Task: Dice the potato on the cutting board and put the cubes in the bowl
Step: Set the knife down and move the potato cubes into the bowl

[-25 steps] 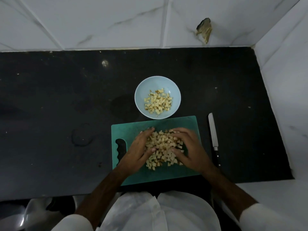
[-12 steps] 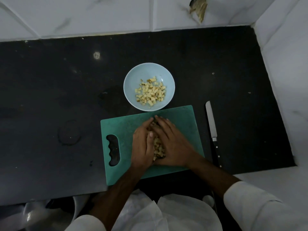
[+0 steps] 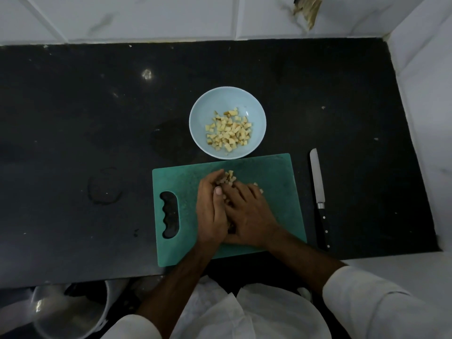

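Note:
On the green cutting board point(image 3: 274, 172) my left hand point(image 3: 210, 211) and my right hand point(image 3: 249, 216) are cupped together around a heap of potato cubes point(image 3: 228, 179). Only a few cubes show past the fingertips; the others are hidden under the hands. The fingers of both hands curl round the heap. Just beyond the board stands a pale blue bowl point(image 3: 198, 123) with several potato cubes point(image 3: 230, 133) lying in it.
A knife point(image 3: 318, 189) with a black handle lies on the dark counter point(image 3: 73, 143) to the right of the board, blade pointing away. White tiled walls close off the back and right. A clear plastic container point(image 3: 61, 311) sits below the counter edge at lower left.
My hands came together from either side of the spread cubes and gathered them into a heap, which now peeks out at the fingertips. The camera view has shifted slightly.

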{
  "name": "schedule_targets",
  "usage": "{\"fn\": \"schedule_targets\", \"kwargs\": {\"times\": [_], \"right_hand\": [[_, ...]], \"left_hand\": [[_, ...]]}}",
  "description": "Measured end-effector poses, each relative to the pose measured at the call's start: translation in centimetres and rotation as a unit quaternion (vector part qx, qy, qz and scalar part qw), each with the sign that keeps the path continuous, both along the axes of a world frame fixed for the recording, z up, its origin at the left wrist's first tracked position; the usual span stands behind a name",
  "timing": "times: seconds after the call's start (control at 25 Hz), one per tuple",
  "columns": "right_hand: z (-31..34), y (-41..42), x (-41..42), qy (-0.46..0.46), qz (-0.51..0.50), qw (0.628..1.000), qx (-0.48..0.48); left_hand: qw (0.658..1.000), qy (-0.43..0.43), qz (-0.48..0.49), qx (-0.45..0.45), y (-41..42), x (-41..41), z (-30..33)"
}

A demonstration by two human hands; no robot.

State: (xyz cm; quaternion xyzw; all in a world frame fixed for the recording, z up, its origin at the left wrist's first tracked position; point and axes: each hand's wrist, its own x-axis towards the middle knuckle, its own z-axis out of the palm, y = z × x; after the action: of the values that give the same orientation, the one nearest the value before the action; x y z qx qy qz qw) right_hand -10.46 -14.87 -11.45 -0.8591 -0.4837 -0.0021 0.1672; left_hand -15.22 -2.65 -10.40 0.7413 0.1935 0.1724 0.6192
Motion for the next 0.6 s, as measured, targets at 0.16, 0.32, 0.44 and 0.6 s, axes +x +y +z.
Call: {"fn": "schedule_targets", "kwargs": {"times": [0.16, 0.32, 0.44, 0.6], "right_hand": [[-0.1, 1.2, 1.2, -0.027, 0.039, 0.999, -0.004], [-0.2, 2.0, 2.5, -0.046, 0.054, 0.997, 0.008], [0.1, 2.2, 3.7, 0.008, 0.079, 0.997, 0.019], [2.3, 2.7, 4.5, 0.179, 0.016, 0.982, 0.056]], "left_hand": [[1.000, -0.004, -0.013, -0.022, 0.2, -0.1, 0.1], [0.999, -0.012, -0.008, -0.038, 0.4, -0.1, 0.1], [0.998, -0.003, 0.001, -0.058, 0.6, 0.0, -0.2], [0.997, -0.010, 0.004, -0.077, 1.0, 0.0, -0.3]]}}
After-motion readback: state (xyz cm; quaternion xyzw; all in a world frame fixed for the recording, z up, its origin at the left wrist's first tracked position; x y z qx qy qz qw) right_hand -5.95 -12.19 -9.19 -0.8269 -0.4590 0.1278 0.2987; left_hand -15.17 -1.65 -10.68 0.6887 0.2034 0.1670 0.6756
